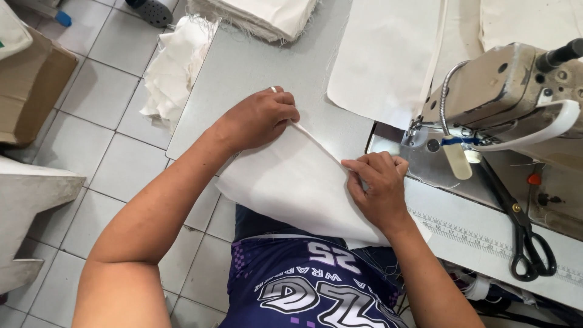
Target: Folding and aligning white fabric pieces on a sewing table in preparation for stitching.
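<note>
Currently a folded piece of cream cloth (291, 182) is being squared up on the grey worktable (255, 67), just left of the sewing machine (516, 91). The left hand (261, 118) is closed on the far corner of the cloth, its fingers curled over the edge and pinching it against the table; the right hand (379, 185) is pinching the fold at the right edge, thumb and fingertips pressed together on the fabric, close to the machine's metal bed (425, 161). The cloth lies partly on the table and partly hanging off its near edge over the lap. By the look of it, the step in hand is the aligning of the edges before stitching (no part of the cloth is under the presser foot yet). The next move would seem to call for the pinched edge to be slid rightward onto the bed with both layers kept even. A flat cream panel (382, 54) lies further off, black scissors (525, 237) rest at the right, and stacked cloth (176, 67) sits at the table's left edge.
</note>
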